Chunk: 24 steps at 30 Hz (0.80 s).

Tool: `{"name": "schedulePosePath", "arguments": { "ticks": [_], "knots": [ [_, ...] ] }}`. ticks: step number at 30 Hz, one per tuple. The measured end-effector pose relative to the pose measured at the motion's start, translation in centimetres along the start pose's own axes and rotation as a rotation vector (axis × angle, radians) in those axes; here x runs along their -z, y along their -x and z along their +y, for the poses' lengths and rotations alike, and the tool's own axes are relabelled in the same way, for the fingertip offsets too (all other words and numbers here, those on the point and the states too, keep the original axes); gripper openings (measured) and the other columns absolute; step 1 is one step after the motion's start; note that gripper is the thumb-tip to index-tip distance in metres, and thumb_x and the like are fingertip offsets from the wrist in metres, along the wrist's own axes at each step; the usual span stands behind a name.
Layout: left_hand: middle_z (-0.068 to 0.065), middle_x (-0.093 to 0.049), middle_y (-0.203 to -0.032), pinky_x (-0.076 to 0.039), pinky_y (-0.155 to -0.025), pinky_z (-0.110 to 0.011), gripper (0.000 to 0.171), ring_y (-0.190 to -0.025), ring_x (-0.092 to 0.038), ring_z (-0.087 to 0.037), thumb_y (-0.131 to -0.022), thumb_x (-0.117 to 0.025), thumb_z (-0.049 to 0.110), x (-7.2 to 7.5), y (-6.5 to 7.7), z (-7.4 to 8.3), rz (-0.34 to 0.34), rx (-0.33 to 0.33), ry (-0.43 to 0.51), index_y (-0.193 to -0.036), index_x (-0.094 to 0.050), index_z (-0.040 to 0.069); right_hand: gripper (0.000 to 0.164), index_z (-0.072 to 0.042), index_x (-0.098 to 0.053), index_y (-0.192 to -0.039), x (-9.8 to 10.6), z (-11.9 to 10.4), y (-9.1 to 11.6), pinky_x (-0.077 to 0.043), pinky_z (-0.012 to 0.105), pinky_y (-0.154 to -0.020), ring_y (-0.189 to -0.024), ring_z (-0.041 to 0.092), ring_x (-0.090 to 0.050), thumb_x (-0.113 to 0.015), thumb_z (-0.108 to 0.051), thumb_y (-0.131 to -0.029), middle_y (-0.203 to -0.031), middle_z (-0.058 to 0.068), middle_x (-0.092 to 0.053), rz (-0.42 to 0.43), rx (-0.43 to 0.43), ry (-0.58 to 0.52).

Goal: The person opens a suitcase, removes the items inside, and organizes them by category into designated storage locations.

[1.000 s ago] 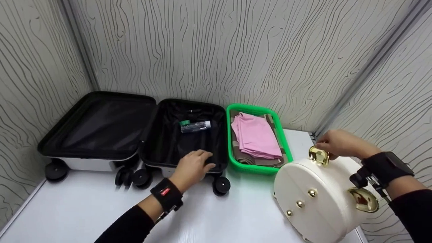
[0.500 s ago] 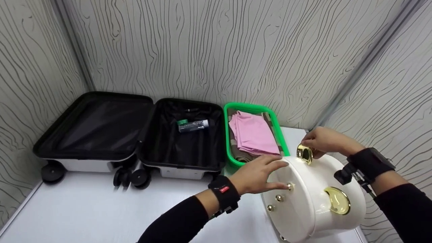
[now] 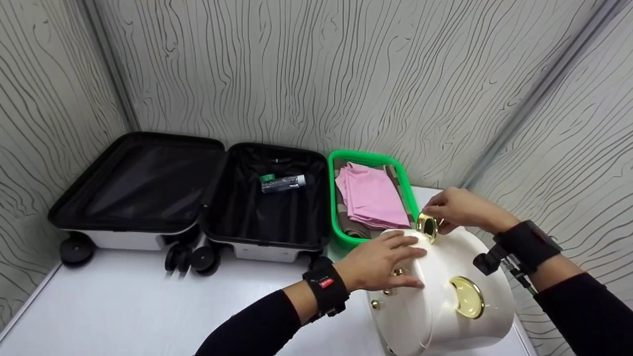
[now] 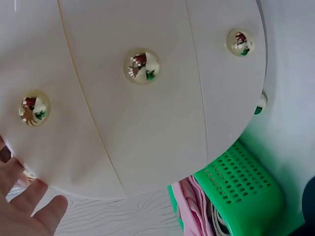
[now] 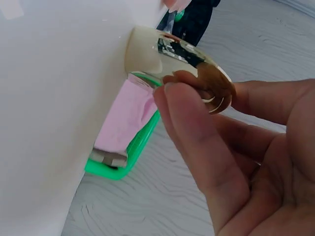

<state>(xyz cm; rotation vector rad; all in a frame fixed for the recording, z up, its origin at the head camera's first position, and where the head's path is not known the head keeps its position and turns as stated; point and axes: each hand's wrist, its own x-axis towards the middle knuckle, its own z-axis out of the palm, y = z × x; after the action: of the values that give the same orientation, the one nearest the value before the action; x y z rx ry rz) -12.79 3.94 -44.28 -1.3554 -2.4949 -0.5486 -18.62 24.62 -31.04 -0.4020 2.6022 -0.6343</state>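
A glossy white rounded case (image 3: 474, 264) with gold fittings stands at the front right of the table in the head view. My right hand (image 3: 460, 210) pinches the gold handle (image 3: 424, 225) on its top; the right wrist view shows thumb and fingers curled at the handle's edge (image 5: 184, 54). Spread across the rim of the case's round flat face lies my left hand (image 3: 373, 264), its fingers extended. That face fills the left wrist view, with gold ball knobs (image 4: 141, 66) in a row. A gold crescent plate (image 3: 467, 297) sits on the case's curved side.
Behind the case is a green basket (image 3: 332, 207) holding a folded pink cloth (image 3: 373, 195) over brown fabric. An open suitcase (image 3: 163, 232) lies to the left. Its right half contains a clear pouch or tube (image 3: 283, 184) and a small green item (image 3: 267, 177). Patterned walls enclose the table.
The left hand has come from the suitcase's front edge to the right and onto the case. The case has shifted left toward the basket and turned, the right hand still on its handle.
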Motion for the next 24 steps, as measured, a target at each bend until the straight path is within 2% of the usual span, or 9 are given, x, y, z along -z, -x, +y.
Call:
{"name": "schedulePosePath", "arguments": {
  "ticks": [5,9,13,17,19,22,24],
  "knots": [
    [0.003,-0.043,-0.150,-0.014,-0.115,-0.022,0.063,-0.141,-0.032,-0.016,-0.091,-0.054,0.063,1.4,2.1,-1.6,0.015,-0.015,0.057,-0.141,-0.053,0.025,0.032,0.008,-0.068,-0.108,-0.9,-1.6,-1.0,-0.058,0.032,-0.067,-0.070,0.020,-0.071,-0.057,-0.021,-0.099,-0.093,0.012,-0.071,-0.007,0.041,-0.021],
    [0.002,-0.044,-0.149,-0.018,-0.115,-0.023,0.062,-0.141,-0.032,-0.016,-0.090,-0.058,0.061,2.5,4.0,-3.1,0.026,-0.049,0.101,-0.139,-0.054,0.024,0.031,0.006,-0.070,-0.106,-1.8,-2.9,-1.8,-0.058,0.032,-0.066,-0.069,0.018,-0.070,-0.057,-0.022,-0.099,-0.088,0.009,-0.071,-0.018,0.067,-0.015],
    [0.003,-0.044,-0.149,-0.023,-0.114,-0.026,0.061,-0.141,-0.033,-0.013,-0.089,-0.060,0.059,4.1,5.4,-4.7,-0.018,-0.054,0.136,-0.139,-0.056,0.023,0.032,0.004,-0.070,-0.104,-2.7,-4.2,-2.6,-0.058,0.031,-0.065,-0.070,0.017,-0.070,-0.056,-0.024,-0.100,-0.084,0.007,-0.071,-0.005,0.105,-0.014],
    [0.002,-0.045,-0.149,-0.024,-0.114,-0.027,0.061,-0.140,-0.035,-0.013,-0.087,-0.063,0.057,5.6,6.2,-6.0,-0.067,-0.052,0.171,-0.137,-0.058,0.022,0.033,0.002,-0.071,-0.097,-3.4,-5.3,-3.3,-0.058,0.032,-0.065,-0.071,0.019,-0.070,-0.057,-0.028,-0.100,-0.081,0.006,-0.071,0.015,0.137,-0.025],
    [0.002,-0.045,-0.149,-0.025,-0.114,-0.028,0.061,-0.140,-0.034,-0.014,-0.087,-0.064,0.056,6.0,6.4,-6.3,-0.079,-0.053,0.188,-0.136,-0.058,0.021,0.035,0.002,-0.071,-0.099,-3.6,-5.5,-3.4,-0.058,0.032,-0.066,-0.072,0.021,-0.070,-0.058,-0.031,-0.100,-0.083,0.007,-0.071,0.021,0.148,-0.035],
    [0.001,-0.043,-0.151,-0.024,-0.114,-0.029,0.063,-0.142,-0.030,-0.015,-0.088,-0.063,0.056,6.0,6.6,-6.2,-0.084,-0.056,0.185,-0.140,-0.055,0.021,0.043,0.003,-0.067,-0.113,-3.5,-5.0,-2.8,-0.058,0.032,-0.067,-0.077,0.021,-0.070,-0.059,-0.037,-0.098,-0.090,0.009,-0.071,0.046,0.174,-0.028],
    [0.001,-0.040,-0.152,-0.024,-0.115,-0.030,0.064,-0.143,-0.028,-0.016,-0.089,-0.062,0.056,5.8,6.8,-5.8,-0.082,-0.054,0.169,-0.142,-0.052,0.022,0.048,0.003,-0.064,-0.122,-3.3,-4.5,-1.8,-0.058,0.033,-0.069,-0.080,0.021,-0.070,-0.060,-0.038,-0.097,-0.097,0.010,-0.071,0.091,0.202,0.001]
  ]
}}
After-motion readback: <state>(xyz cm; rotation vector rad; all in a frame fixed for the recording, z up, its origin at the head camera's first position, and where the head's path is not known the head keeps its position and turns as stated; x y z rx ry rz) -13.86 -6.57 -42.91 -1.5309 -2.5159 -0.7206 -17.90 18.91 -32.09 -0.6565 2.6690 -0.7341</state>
